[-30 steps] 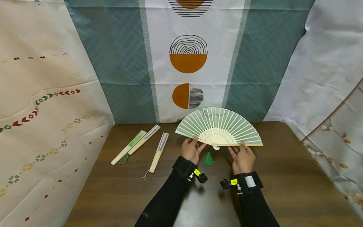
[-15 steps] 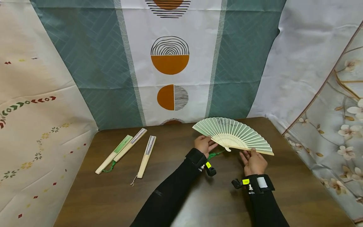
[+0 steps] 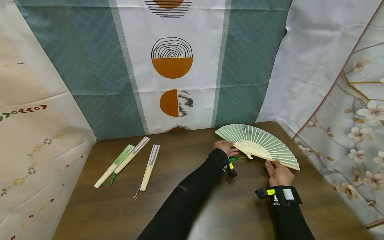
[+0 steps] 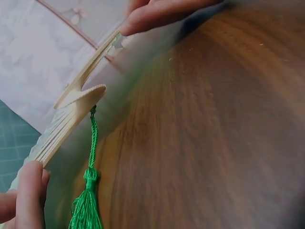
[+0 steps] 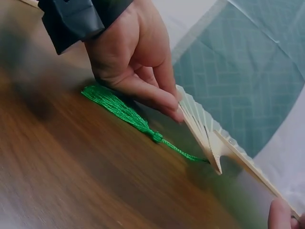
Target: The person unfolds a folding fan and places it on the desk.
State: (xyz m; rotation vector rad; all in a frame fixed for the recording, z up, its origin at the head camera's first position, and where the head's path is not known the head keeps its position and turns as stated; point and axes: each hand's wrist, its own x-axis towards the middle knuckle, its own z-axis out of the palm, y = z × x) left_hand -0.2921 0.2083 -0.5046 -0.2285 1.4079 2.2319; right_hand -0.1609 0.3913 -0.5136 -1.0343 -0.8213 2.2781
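Note:
A pale green folding fan [image 3: 260, 144] is spread wide near the table's back right, its right side lower in the head view. My left hand [image 3: 225, 148] pinches the left end stick; in the left wrist view its fingers [image 4: 31, 193] meet the bamboo edge. My right hand [image 3: 280, 174] pinches the opposite end stick, thumb on the near side. Between the hands is the fan's pivot end, from which a green tassel [image 5: 119, 107] hangs on a cord. In the left wrist view the tassel dangles over the wood.
To the left on the brown table [image 3: 180, 166] lie three folded fans: a green-topped fan [image 3: 114, 165], a second fan [image 3: 132, 155] against it, and a third fan [image 3: 150, 167] apart with a pale cord. Patterned cloths [image 3: 246, 66] hang behind and at the sides.
Both hands have carried the spread fan rightward over the table and tilted its right side down. The head view has turned right. The folded fans stay put on the table.

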